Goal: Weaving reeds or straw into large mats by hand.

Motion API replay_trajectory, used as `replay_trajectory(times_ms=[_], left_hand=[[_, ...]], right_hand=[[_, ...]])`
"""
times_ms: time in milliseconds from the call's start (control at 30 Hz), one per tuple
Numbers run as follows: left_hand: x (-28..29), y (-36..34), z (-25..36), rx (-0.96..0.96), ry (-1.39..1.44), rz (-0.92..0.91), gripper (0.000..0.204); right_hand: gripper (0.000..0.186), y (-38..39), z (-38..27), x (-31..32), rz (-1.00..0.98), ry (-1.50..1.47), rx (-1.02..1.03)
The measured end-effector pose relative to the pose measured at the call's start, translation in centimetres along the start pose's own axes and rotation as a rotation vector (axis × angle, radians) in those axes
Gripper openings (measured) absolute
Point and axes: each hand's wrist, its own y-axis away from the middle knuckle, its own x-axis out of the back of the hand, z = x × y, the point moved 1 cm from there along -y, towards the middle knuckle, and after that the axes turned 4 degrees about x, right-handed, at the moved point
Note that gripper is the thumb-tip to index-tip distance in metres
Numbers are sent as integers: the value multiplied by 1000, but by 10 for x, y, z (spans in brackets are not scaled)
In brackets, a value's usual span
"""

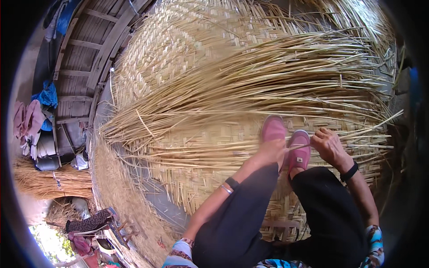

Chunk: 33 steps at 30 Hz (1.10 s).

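Between my pink shoes (298,156) and the heap of straw, both my hands work low over a woven mat (192,178). My right hand (330,145) is closed around a thin brownish strip (298,147) that reaches across one shoe toward my left hand. Motion smears my left hand (271,151), so its fingers and any grip are hard to make out. Close by the hands, loose straw stalks (210,154) run sideways on the mat. Beyond the shoes spreads a large layer of long straw stalks (286,80), partly blurred near its middle.
More straw (366,22) lies at the far right. A wooden slatted frame (80,58) stands along the left, with pink cloth (30,118) and a blue plastic bag (47,94) beside it. A tied bundle of orange-brown straw (53,178) sits below these.
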Motion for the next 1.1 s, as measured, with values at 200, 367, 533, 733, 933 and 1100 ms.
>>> replay_trajectory(times_ms=[200,367,533,733,933,1100], left_hand=[[11,4,14,120,319,-42,26],[16,1,20,47,200,-9,22],[27,2,27,-138,-193,166,15],[33,-7,44,-396,-484,336,7],[42,9,25,-381,-570,380,9],[36,0,35,-247,-367,275,7]], right_hand=[[5,5,-20,13,115,165,133],[6,9,-16,4,84,52,44],[16,8,-1,1,-62,-693,-376],[24,9,16,29,-294,-998,-577],[23,-4,30,-18,-275,-1139,-434],[20,-4,31,-9,-242,-978,-392]])
